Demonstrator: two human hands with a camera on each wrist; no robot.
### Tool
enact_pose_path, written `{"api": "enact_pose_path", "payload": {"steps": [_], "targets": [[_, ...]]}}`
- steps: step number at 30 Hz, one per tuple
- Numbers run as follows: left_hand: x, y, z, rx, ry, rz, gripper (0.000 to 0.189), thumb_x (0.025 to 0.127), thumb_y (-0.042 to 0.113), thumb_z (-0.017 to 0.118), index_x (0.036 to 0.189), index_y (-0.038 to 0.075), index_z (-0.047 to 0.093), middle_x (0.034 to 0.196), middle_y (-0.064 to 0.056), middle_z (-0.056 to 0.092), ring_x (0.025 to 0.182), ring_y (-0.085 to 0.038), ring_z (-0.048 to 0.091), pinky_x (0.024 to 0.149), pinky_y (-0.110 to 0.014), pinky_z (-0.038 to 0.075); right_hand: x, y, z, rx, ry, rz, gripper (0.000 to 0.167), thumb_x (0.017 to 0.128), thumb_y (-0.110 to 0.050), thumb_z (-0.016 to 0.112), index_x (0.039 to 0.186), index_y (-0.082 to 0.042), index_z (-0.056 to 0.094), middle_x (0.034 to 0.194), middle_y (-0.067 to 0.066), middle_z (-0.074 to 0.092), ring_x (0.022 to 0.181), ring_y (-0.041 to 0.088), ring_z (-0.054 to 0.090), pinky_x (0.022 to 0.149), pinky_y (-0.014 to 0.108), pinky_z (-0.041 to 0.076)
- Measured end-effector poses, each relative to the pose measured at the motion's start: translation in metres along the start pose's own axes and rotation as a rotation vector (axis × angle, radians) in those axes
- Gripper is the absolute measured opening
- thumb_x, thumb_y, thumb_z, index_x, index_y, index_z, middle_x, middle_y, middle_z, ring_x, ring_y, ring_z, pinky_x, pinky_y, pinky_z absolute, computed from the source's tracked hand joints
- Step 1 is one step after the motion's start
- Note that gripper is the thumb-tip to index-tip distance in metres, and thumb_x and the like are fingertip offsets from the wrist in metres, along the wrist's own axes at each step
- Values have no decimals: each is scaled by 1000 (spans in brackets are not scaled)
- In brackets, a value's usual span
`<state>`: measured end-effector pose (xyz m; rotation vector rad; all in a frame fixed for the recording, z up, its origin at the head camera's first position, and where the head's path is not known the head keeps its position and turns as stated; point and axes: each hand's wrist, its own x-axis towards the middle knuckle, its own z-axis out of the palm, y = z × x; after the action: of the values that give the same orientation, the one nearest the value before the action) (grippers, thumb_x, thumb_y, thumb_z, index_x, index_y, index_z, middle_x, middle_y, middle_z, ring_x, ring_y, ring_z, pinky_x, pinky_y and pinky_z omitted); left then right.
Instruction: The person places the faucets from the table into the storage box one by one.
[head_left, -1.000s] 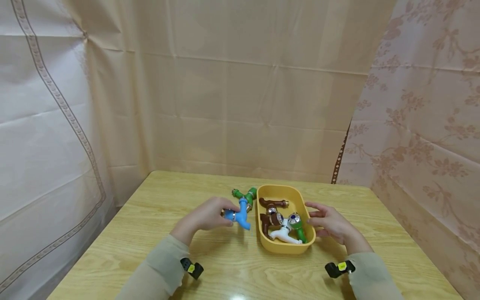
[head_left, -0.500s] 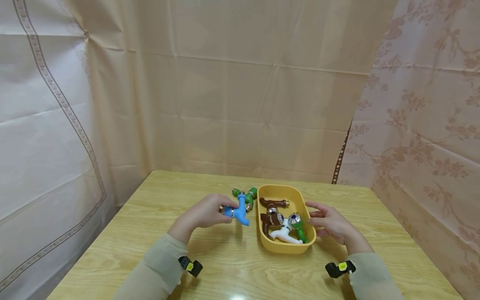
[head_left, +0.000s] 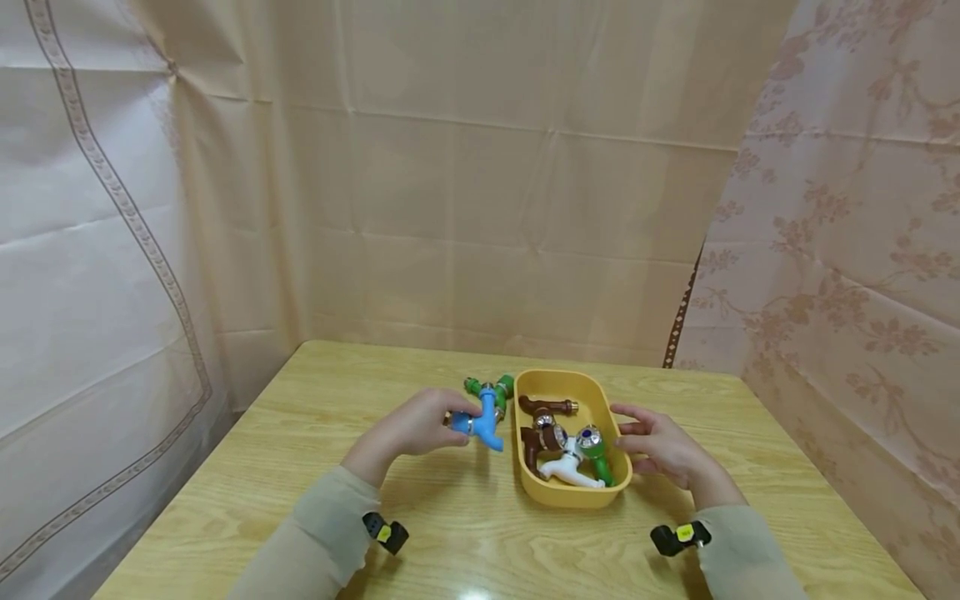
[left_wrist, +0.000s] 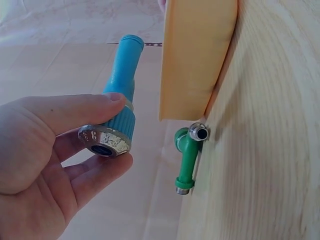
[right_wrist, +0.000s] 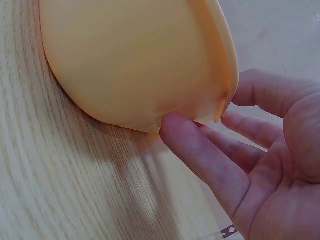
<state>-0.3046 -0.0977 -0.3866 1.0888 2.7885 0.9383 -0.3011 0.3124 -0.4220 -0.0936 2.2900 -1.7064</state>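
Observation:
My left hand [head_left: 423,425] pinches a blue plastic tap [head_left: 482,423] by its handle end, above the table and left of the yellow bin. In the left wrist view the thumb and fingers grip the ribbed blue tap [left_wrist: 120,95] near its silver ring. A green tap [head_left: 502,392] lies on the table just behind it, partly hidden. With fingers fairly straight, my right hand [head_left: 660,446] touches the right outer wall of the yellow bin [head_left: 570,497]. In the right wrist view fingertips [right_wrist: 177,125] rest against that wall.
Inside the bin lie brown taps [head_left: 551,407], a white tap [head_left: 566,471] and a green tap [head_left: 600,462]. The wooden table [head_left: 337,375] backs onto a beige curtain [head_left: 487,208].
The blue tap has risen slightly in my left hand and turned a little, then shifted a bit to the right. My right hand and the bin have stayed still.

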Motion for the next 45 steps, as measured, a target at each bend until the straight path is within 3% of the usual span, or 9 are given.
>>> {"api": "enact_pose_path", "payload": {"steps": [10, 28, 33, 45], "targets": [[12, 3, 9, 0, -9, -26, 37, 91, 13, 79, 127, 14, 73, 126, -3, 68, 100, -12, 61, 80, -30, 53, 1, 2, -1, 14, 15, 11, 74, 94, -3, 69, 158, -6, 34, 150, 37, 37, 117, 36, 62, 84, 48, 59], [40, 17, 17, -20, 13, -23, 38, 92, 17, 79, 130, 16, 72, 123, 1, 68, 84, -11, 58, 70, -26, 50, 2, 2, -2, 7, 16, 5, 73, 94, -4, 68, 159, -6, 33, 150, 37, 37, 117, 36, 62, 84, 49, 59], [48, 19, 18, -37, 22, 3, 38, 92, 16, 78, 130, 15, 72, 112, 2, 69, 76, -10, 56, 65, -26, 48, 3, 2, -2, 3, 16, 7, 74, 94, -4, 69, 159, -7, 33, 149, 36, 38, 118, 36, 61, 85, 48, 58], [66, 28, 21, -38, 27, -11, 39, 93, 18, 78, 132, 16, 71, 125, -2, 68, 74, -9, 59, 65, -26, 50, 4, 4, -3, 9, 10, 3, 74, 94, -4, 69, 159, -7, 33, 150, 37, 37, 118, 36, 62, 85, 49, 58]]}}
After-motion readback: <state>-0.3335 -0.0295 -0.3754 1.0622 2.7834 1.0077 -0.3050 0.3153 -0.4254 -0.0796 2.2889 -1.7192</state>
